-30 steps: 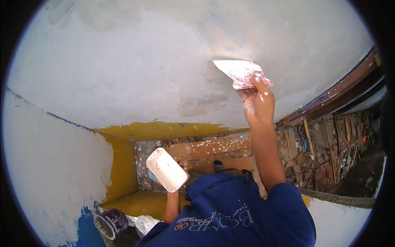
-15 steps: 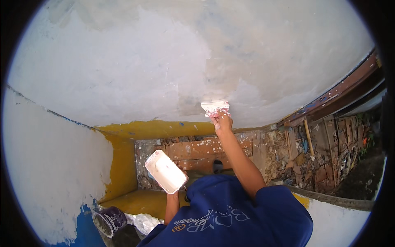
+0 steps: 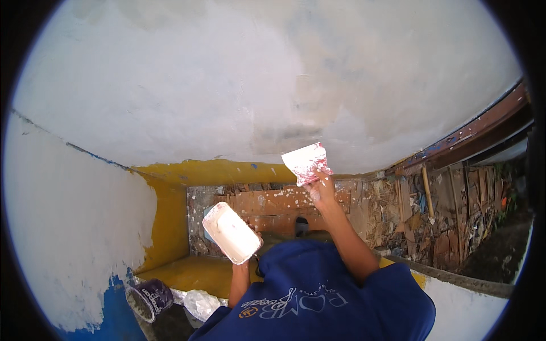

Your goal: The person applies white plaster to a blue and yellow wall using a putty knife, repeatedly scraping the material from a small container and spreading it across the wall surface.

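Observation:
In my right hand [image 3: 322, 188] is a flat putty spreader [image 3: 306, 161], its face coated white with reddish smears. The fingers close round its lower edge, and white smudges show on them. The spreader is close in front of the wall [image 3: 216, 96], whose surface has white and greyish patches; whether it touches is hard to tell. My left hand [image 3: 241, 265] holds a white rectangular tub [image 3: 232, 233] from beneath, tilted so its inside shows, with pale paste in it. Most of the left fingers are hidden behind the tub.
A yellow band [image 3: 165, 227] runs along the wall's base and corner. At lower left lie a dark purple bucket [image 3: 153, 298] on its side and a crumpled clear plastic bag [image 3: 200, 304]. Boards and debris [image 3: 443, 216] cover the ground at right, beside a wooden stick [image 3: 427, 190].
My right hand has drawn the spreader down and slightly right, turning its broad face more into view. The tub in my left hand has shifted only slightly.

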A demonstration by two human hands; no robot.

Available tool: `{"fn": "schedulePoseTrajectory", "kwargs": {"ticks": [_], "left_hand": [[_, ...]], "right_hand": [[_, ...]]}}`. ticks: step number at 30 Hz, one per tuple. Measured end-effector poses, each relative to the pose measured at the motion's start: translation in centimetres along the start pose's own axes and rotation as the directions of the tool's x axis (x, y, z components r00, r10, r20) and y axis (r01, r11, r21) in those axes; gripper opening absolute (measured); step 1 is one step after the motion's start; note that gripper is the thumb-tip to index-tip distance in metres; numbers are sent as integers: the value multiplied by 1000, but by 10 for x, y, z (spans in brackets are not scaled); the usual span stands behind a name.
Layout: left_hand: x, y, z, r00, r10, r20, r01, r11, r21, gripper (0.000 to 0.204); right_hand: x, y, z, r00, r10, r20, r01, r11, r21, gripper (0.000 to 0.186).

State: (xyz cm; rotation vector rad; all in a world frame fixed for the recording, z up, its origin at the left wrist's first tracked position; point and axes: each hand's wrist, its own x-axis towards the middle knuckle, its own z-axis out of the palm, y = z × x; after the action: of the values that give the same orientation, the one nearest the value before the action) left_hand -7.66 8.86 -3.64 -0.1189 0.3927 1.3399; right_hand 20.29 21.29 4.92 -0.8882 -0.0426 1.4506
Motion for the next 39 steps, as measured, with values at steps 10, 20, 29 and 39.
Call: {"fn": "schedulePoseTrajectory", "kwargs": {"ticks": [10,20,29,39], "left_hand": [[-15,6,-30,995,27,92,-23,999,-42,78],[-10,11,-36,968,19,251,17,990,-142,100],[1,10,-21,1000,16,-6,-17,997,-75,45],[-2,9,-32,996,39,-81,-41,999,-32,48]], "right_hand": [[133,124,-57,943,274,-188,-292,954,-75,28],[154,90,-33,959,233,-159,-235,972,6,31],[60,4,82,988,26,-153,-27,1000,-8,25],[-39,-76,126,898,-368,241,386,922,-32,27]]}}
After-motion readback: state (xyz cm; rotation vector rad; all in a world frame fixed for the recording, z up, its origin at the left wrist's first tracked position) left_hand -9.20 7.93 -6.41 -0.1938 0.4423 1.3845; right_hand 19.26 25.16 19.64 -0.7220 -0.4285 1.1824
